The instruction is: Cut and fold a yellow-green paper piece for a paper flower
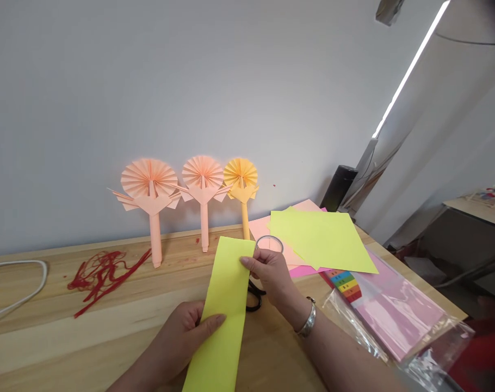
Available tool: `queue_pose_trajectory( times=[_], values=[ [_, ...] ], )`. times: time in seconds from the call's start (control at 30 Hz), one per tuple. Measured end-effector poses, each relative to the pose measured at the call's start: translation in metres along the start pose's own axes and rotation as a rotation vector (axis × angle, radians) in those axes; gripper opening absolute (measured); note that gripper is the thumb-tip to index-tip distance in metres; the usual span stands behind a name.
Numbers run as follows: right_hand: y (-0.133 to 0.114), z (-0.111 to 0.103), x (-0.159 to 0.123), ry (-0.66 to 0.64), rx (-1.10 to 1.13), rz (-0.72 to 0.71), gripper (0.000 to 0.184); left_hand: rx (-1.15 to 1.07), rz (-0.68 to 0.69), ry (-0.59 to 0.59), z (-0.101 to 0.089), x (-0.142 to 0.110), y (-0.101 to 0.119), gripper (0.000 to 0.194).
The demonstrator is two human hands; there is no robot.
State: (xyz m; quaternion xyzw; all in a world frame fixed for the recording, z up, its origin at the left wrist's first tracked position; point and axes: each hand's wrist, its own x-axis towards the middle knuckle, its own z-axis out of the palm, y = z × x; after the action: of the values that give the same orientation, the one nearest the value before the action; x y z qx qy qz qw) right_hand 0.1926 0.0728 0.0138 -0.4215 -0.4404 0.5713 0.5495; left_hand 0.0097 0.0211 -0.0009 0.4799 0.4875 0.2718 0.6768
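From here I see a broad, polished silver metal bracelet on the right wrist, lower right of the frame, and the left forearm and right forearm both bare.

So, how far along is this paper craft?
Done: three paper fans stand against the wall. In hand: a yellow-green paper strip, held by the left hand and right hand. Remaining: loose yellow-green sheets and black-handled scissors on the table.
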Motion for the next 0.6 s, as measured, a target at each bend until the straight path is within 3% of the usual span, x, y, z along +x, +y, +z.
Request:
queue_pose_trajectory(
  times=[0.3, 0.6],
  values=[
    [-0.0060, -0.0115, 0.0074, 0.093, 0.041, -0.022, 0.026, 0.034, -0.023, -0.058, -0.0014, 0.0001, -0.0001, 0.027],
    [-0.0003, -0.0070, 0.0007, -0.150, -0.113, 0.106, 0.036, -0.013, -0.012, 0.002, -0.0013, 0.0006, 0.0018, 0.028]
  ],
)
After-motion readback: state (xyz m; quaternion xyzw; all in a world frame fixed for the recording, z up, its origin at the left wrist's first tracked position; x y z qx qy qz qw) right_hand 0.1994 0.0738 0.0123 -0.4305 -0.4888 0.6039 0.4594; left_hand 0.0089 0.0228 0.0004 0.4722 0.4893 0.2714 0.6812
